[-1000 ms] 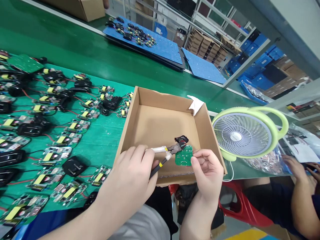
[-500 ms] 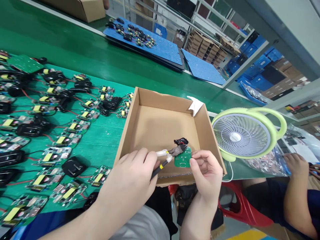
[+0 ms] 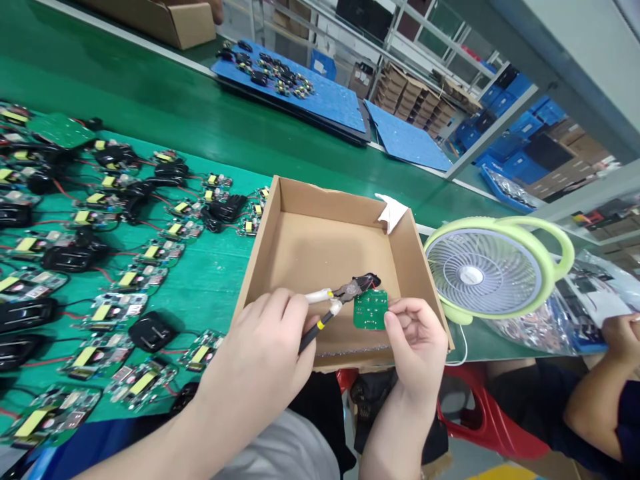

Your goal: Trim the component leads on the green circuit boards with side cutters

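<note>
My left hand (image 3: pixel 273 343) is wrapped round the handles of a pair of cutting pliers (image 3: pixel 345 291), one handle white and one black with a yellow band. The pliers' jaws lie at the upper edge of a small green circuit board (image 3: pixel 371 310), by a black part (image 3: pixel 371 281) with a bit of red wire. Whether the jaws grip the wire is too small to tell. My right hand (image 3: pixel 413 333) pinches the board's right edge between thumb and fingers. Both hands are over the near part of a shallow cardboard box (image 3: pixel 325 250).
Several circuit boards with black plug housings (image 3: pixel 150 331) cover the green mat on the left. A green fan (image 3: pixel 480 270) stands right of the box. Behind, a blue board (image 3: pixel 330 100) carries more assemblies. Another person's hand (image 3: pixel 623 337) is at the far right.
The pliers' jaws and the black part have shifted slightly right along the board's upper edge. The board has moved a little right and up. The other person's hand has moved right.
</note>
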